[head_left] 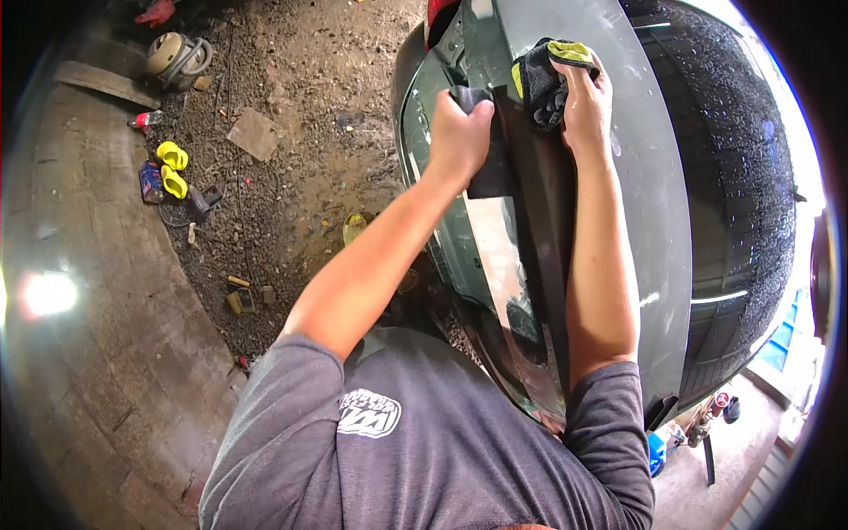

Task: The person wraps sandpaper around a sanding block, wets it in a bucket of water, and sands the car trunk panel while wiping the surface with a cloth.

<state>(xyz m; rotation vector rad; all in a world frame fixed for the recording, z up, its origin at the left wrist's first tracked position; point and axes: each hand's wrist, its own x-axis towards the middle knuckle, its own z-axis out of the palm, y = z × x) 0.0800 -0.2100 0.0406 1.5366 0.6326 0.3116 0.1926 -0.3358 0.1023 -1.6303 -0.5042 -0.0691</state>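
My left hand point(461, 141) is closed round a dark sheet point(491, 172), whose lower part hangs down against the car's rear panel. My right hand point(586, 106) grips a black and yellow-green cloth point(537, 84), bunched up over the grey-green car body point(649, 203). Below my left hand, a pale, glossy strip of the panel point(495, 234) shows reflections. Pale smudges mark the grey surface beside my right forearm.
The rear window point(738, 159) is covered in droplets. On the gravel to the left lie yellow clogs point(173, 183), a bottle point(146, 118), a dark blue container point(151, 181) and a flat slab point(253, 134). A vacuum-like machine point(174, 58) stands farther back.
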